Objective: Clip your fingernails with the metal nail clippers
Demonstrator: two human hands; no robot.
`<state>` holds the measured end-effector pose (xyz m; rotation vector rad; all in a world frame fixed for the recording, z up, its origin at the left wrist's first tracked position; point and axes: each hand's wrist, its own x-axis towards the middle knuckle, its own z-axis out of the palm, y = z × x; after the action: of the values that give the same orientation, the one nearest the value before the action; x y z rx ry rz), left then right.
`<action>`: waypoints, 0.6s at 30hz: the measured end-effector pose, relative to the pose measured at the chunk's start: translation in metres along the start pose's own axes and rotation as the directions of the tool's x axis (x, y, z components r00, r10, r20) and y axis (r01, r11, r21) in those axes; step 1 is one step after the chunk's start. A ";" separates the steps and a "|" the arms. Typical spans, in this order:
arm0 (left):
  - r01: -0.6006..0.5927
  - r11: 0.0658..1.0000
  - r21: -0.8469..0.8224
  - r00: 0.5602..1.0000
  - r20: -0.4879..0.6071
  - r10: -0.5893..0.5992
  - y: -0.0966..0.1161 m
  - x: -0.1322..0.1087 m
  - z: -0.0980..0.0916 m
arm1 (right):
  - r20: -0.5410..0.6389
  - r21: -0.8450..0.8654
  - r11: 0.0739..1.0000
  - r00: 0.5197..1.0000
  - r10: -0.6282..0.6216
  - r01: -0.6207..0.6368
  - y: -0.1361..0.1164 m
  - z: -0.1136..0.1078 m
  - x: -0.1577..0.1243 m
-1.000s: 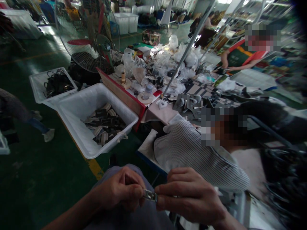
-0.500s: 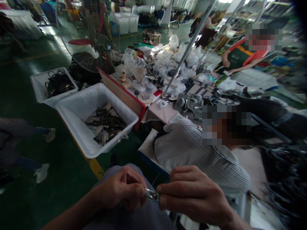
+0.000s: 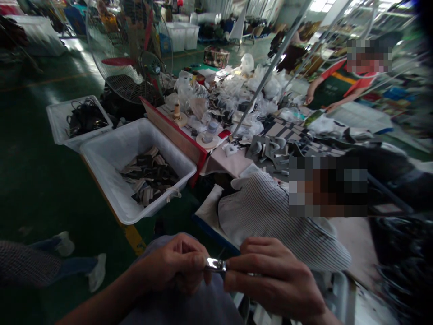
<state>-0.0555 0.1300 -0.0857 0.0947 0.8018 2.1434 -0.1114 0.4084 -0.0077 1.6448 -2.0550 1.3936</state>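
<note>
A small, shiny metal nail clipper (image 3: pixel 215 265) bridges the space between my two hands, above my lap. My left hand (image 3: pixel 181 264) pinches one end of it between thumb and bent fingers. At the other end, the fingertips of my right hand (image 3: pixel 274 275) close around the metal, hiding that tip. Grey-purple cloth covers my legs (image 3: pixel 203 307) below the hands.
A white tub (image 3: pixel 108 185) with dark strips stands ahead left, beside a smaller bin (image 3: pixel 56 122) with black straps. A person in a striped shirt (image 3: pixel 270 207) leans over the cluttered table close on my right. Walking legs (image 3: pixel 74 266) pass at left; a fan (image 3: pixel 130 58) stands behind.
The nail clipper has turned slightly and catches more light, while my hands stay nearly in place. At left the walking legs have moved to the right. The view has shifted a little.
</note>
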 end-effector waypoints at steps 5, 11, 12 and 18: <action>-0.031 0.995 -0.098 0.999 0.028 0.034 0.009 0.002 0.004 | -0.115 0.030 1.000 0.993 0.007 -0.004 0.002 -0.002 0.001; -0.084 0.977 -0.195 0.990 0.092 0.104 0.016 0.012 0.014 | -0.470 0.599 0.798 0.779 0.415 -0.063 0.012 0.026 -0.015; -0.074 0.980 -0.182 0.989 0.113 0.096 0.016 0.015 0.017 | -0.490 0.711 0.702 0.695 0.526 -0.029 0.014 0.032 -0.016; 0.033 0.992 -0.120 0.968 0.250 -0.002 0.022 0.031 0.046 | -0.451 0.891 0.353 0.465 0.762 0.286 0.027 0.047 0.001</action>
<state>-0.0764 0.1660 -0.0429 0.2861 0.5208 2.1068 -0.1151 0.3726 -0.0481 0.1882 -0.8259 3.0106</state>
